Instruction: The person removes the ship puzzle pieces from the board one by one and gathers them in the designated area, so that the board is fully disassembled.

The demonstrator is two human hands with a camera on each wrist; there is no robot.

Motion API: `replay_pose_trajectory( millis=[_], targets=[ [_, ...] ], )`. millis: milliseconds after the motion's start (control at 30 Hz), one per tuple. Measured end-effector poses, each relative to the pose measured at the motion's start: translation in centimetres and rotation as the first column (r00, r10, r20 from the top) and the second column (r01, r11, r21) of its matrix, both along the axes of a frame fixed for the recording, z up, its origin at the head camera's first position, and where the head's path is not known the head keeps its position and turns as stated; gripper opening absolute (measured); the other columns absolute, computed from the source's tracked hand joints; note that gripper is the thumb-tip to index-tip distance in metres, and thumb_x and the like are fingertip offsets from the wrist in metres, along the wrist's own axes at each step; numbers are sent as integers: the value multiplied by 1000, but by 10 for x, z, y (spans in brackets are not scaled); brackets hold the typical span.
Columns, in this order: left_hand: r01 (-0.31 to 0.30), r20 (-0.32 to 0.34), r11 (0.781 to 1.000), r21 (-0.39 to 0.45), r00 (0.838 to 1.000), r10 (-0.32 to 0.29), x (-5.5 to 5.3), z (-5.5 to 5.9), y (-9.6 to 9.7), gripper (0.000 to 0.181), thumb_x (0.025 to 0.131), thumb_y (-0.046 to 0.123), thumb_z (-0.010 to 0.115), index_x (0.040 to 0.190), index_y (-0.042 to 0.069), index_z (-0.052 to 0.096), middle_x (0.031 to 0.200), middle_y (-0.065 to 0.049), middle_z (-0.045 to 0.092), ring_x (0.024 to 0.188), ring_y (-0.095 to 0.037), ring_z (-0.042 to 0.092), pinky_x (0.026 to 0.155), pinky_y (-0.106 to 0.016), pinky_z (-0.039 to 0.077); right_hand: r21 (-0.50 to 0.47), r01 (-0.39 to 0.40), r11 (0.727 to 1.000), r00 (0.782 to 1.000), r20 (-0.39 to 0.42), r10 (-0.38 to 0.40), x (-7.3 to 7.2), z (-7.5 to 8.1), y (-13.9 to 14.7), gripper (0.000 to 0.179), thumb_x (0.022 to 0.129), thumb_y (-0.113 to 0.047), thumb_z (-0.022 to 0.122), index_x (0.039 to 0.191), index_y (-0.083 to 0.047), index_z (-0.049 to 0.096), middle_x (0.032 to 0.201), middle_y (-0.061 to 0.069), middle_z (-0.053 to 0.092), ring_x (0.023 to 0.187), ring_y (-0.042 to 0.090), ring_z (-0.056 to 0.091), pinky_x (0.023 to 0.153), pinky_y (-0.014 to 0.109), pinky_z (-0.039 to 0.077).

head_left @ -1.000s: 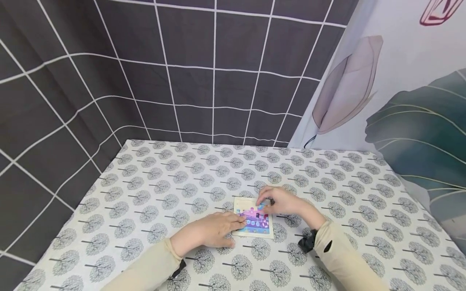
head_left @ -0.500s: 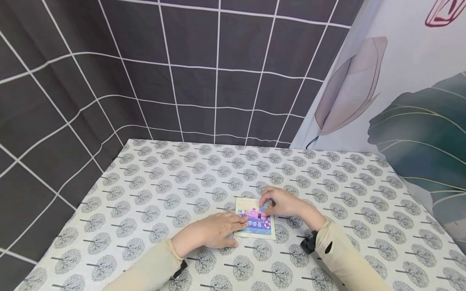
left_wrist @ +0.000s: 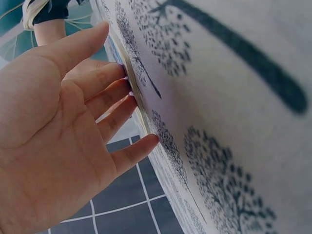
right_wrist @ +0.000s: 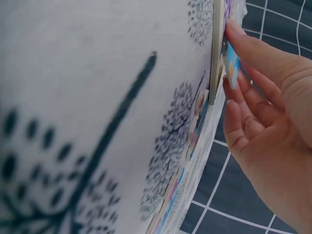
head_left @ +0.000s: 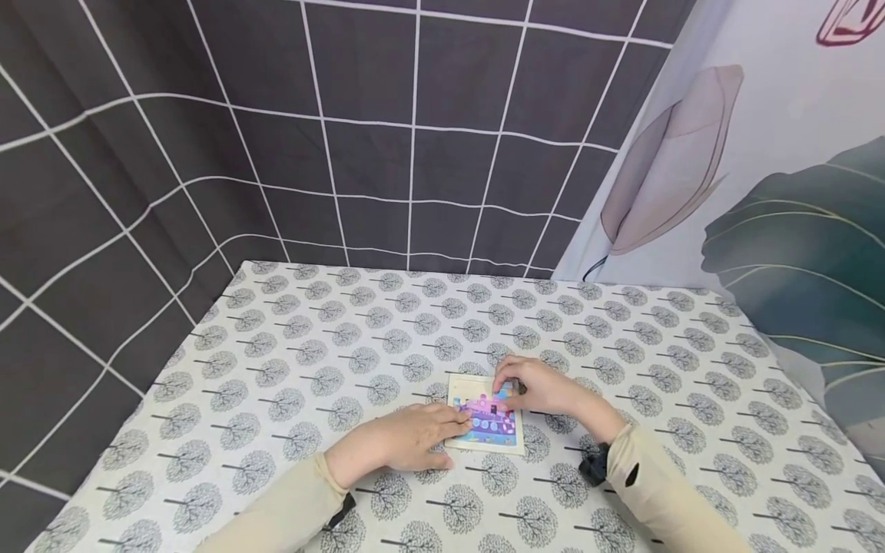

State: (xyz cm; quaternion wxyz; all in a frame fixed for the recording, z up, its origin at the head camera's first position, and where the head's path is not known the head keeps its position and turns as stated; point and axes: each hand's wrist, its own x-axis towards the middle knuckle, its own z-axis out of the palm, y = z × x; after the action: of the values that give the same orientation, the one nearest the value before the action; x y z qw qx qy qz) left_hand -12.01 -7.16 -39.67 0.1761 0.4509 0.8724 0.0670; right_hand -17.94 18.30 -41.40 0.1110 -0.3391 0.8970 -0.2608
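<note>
One boat jigsaw puzzle flat on tabletop, near and right of centre; picture top points far, long axis unclear. Left hand: fingers extended, resting on puzzle's left side. Right hand: grip nearly closed, pinching one blue piece at far right. Right wrist view alone shows coloured pieces on tabletop, at least two.

No words, labels, brands or numbers can be read in the 3 views. Beyond the far right corner of the surface, 1 red-outlined mark on the pale curtain is cut off, so sign or drawing cannot be told. The picture board, midway between the surface's left and right edges, shows print too small to read.
</note>
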Motion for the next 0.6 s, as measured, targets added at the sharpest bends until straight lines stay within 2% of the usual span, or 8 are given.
replay_pose_trajectory(
  millis=[167, 433, 600],
  targets=[
    [-2, 12, 1000, 2, 1000, 2, 1, 0, -1, 61, 92, 39, 53, 144, 14, 36, 151, 2, 29, 138, -18, 29, 113, -37, 27, 2, 20, 1000, 1000, -21, -20, 0, -1, 2, 41, 71, -16, 78, 109, -9, 64, 95, -4, 62, 87, 12, 56, 78, 27, 51],
    [-6, 19, 1000, 8, 1000, 5, 1, -1, -1, 61, 92, 39, 53, 144, 14, 36, 151, 2, 29, 138, -18, 29, 113, -37, 27, 21, -23, 1000, 999, 24, 22, -3, 3, 8, 44, 73, -18, 76, 114, -7, 65, 114, 7, 63, 103, 24, 59, 93, 45, 48],
    [-4, 15, 1000, 12, 1000, 4, 0, -1, -1, 61, 91, 39, 53, 144, 14, 36, 151, 3, 29, 138, -17, 29, 114, -37, 26, 26, -6, 1000, 1000, 21, 6, -4, 5, 10, 45, 76, -21, 74, 117, -6, 64, 117, 9, 64, 101, 22, 61, 90, 40, 51]
  ],
)
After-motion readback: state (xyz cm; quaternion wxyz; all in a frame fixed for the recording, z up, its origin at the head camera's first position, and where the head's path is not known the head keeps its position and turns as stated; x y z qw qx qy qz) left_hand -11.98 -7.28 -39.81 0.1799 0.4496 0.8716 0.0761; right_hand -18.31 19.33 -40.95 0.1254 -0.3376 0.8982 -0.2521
